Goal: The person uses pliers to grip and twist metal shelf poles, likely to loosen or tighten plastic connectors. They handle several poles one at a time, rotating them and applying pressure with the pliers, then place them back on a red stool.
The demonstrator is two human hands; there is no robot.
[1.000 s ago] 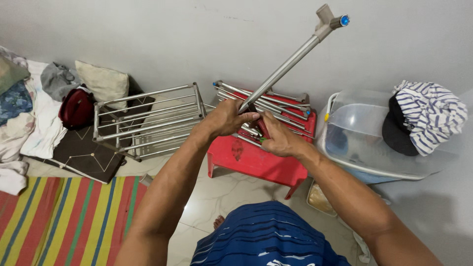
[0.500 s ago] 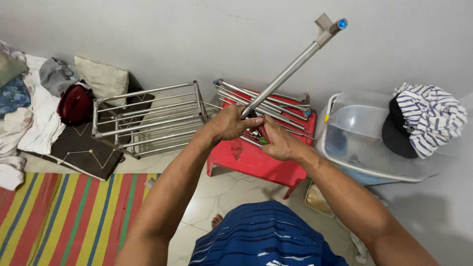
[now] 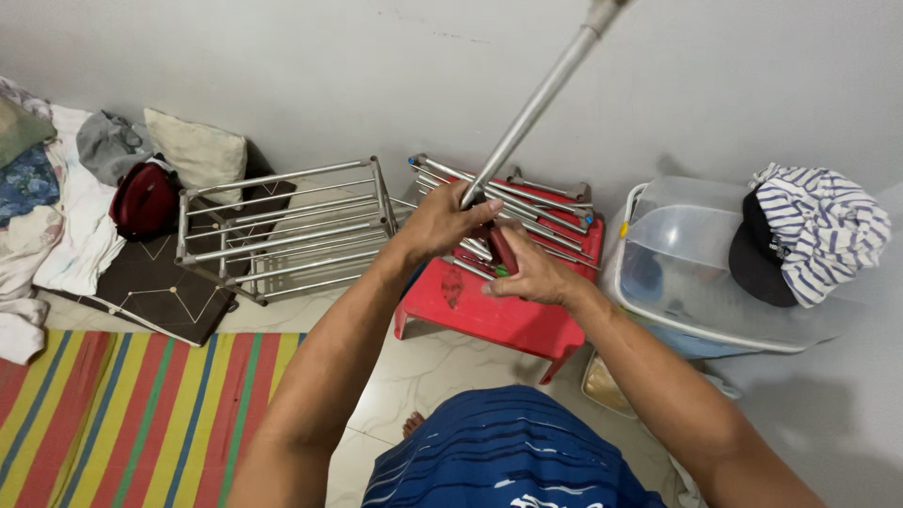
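A plain grey wall meets pale tiled floor, with a striped mat at left.

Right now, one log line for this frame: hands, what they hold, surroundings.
left hand: grips metal tube, tilted up-right | right hand: holds red-handled screwdriver at tube's lower end | below: red plastic stool with loose tubes

Long silver metal tube tilted steeply up to the right, lower end gripped, red-handled screwdriver at its base
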